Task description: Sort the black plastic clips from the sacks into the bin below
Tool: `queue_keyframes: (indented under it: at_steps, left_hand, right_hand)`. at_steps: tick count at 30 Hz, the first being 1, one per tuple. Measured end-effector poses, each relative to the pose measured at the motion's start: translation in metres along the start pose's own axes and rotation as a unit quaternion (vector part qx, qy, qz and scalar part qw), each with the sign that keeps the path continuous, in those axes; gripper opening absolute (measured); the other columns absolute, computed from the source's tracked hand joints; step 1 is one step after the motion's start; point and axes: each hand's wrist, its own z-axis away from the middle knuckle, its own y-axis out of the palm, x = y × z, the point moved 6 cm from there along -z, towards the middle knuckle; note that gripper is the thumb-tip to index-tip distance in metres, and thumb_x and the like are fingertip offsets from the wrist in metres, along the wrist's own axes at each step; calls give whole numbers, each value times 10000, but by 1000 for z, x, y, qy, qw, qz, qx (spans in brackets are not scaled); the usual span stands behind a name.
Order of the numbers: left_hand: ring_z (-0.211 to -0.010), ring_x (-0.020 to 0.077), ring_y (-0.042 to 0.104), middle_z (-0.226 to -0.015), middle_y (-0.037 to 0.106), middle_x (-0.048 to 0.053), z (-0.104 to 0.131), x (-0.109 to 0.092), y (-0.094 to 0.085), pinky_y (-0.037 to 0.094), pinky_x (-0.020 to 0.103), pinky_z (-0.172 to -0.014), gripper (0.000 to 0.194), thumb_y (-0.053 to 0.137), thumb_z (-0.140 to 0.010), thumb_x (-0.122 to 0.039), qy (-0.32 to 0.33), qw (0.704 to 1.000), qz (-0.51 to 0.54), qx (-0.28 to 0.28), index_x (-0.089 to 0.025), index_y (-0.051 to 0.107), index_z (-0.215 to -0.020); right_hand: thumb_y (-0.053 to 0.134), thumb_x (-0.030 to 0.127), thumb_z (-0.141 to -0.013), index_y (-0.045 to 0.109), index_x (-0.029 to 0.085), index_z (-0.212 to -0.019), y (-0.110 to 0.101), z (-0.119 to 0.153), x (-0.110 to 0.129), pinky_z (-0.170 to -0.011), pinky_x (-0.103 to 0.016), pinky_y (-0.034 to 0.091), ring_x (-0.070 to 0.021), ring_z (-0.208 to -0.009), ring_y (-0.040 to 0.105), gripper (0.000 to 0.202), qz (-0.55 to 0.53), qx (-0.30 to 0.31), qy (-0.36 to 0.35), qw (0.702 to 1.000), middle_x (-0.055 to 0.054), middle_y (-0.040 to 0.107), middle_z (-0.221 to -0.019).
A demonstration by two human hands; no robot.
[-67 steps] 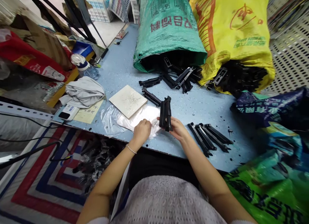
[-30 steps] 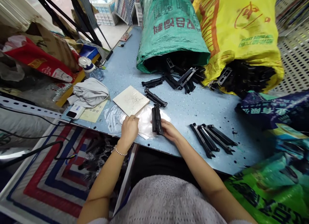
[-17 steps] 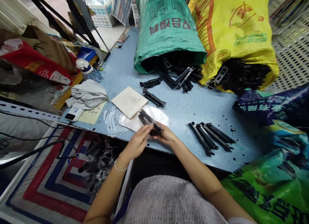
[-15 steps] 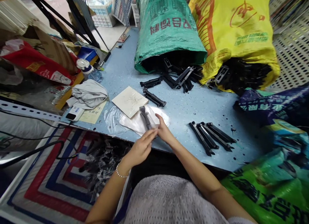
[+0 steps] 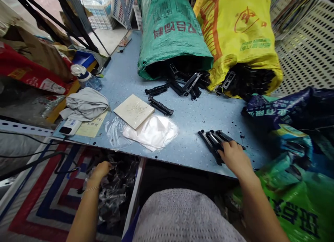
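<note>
Over the pile of bagged black parts (image 5: pixel 114 196) below the table's left front edge is my left hand (image 5: pixel 102 169), its fingers too blurred to read. My right hand (image 5: pixel 233 156) has its curled fingers on the row of black bars (image 5: pixel 211 144) at the right of the blue table; its fingertips are partly hidden. A stack of clear plastic bags (image 5: pixel 153 132) lies in the middle near the front edge, partly under a square cream tile (image 5: pixel 134 111). Behind it rest two loose black bars (image 5: pixel 161 105).
A green sack (image 5: pixel 174 33) and a yellow sack (image 5: pixel 242 33), both spilling black parts, stand at the back. At left are a grey cloth (image 5: pixel 86 103), a white device (image 5: pixel 70 126) and a bottle (image 5: pixel 86 78). More sacks (image 5: pixel 294 200) crowd the right.
My hands have parted: the left moved down-left to the bagged pile, the right moved right to the black bars. The bagged bar they held over the plastic bags is gone from there. The view shifted slightly.
</note>
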Motion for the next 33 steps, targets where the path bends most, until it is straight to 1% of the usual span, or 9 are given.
queue_keyframes:
  at_steps: [3,7,11,14,17,22,26,29,33]
  left_hand:
    - [-927,455,671,-483,570,105,-29,15,10,463,528,-834,186,675,-517,-162,-60,998,-9,-9,-173,514,-425]
    - [-862,364,691,-556,627,75,-16,-2,8,506,425,-791,182,741,-592,-304,-42,998,32,29,-160,634,-558]
    - [-733,228,677,-784,724,76,33,-114,23,542,340,-722,369,623,-818,-513,195,946,215,147,-179,751,-906]
    - [-919,233,639,-1018,690,103,54,-211,17,514,364,-863,262,630,-856,-403,349,899,249,-87,-202,727,-993]
    - [-991,256,580,-1019,631,121,41,-264,28,481,387,-893,67,674,-803,-246,362,885,203,-210,-179,674,-810]
    - [-663,153,535,-685,562,1,-13,-249,32,451,289,-654,208,741,-707,-307,284,882,368,-79,-182,581,-660]
    - [-603,140,563,-674,621,2,-18,-229,24,442,264,-583,207,730,-689,-318,259,860,440,9,-169,619,-780]
    - [-822,194,639,-836,682,47,-4,-220,4,515,341,-785,41,632,-760,-198,321,871,359,-93,-187,625,-798]
    - [-1191,260,560,-1231,649,100,9,-218,-14,400,453,-1098,382,480,-785,-44,387,881,167,-215,-196,692,-1064]
  right_hand:
    - [545,267,-910,593,119,-1090,17,-1,-9,-741,-413,499,-332,-951,628,237,31,53,2,998,-184,643,-1021]
    - [510,263,-908,620,139,-1062,31,-6,-18,-763,-431,502,-328,-929,668,227,-51,96,21,994,-177,689,-1030]
    - [537,337,-877,647,158,-1137,30,-23,17,-887,-448,493,-314,-1008,659,334,-333,103,-40,936,-153,704,-1098]
    - [607,368,-819,678,185,-1109,27,-36,75,-859,-410,515,-260,-937,665,350,-544,141,-71,824,-86,724,-1020]
    - [672,379,-785,691,184,-1071,25,-45,124,-770,-360,526,-211,-829,661,347,-680,185,-53,707,-59,728,-953]
    - [755,424,-760,682,189,-990,17,-55,173,-839,-385,521,-229,-878,683,337,-797,241,-39,552,-75,734,-922]
    - [804,482,-686,668,193,-839,24,-68,223,-820,-365,530,-231,-875,686,354,-850,286,-44,441,-62,727,-863]
    - [814,449,-670,670,189,-827,37,-76,237,-663,-275,513,-169,-735,650,336,-843,257,-12,473,-32,714,-793]
    - [771,394,-740,675,178,-883,37,-58,215,-613,-244,497,-140,-677,640,276,-814,260,-38,517,-19,710,-781]
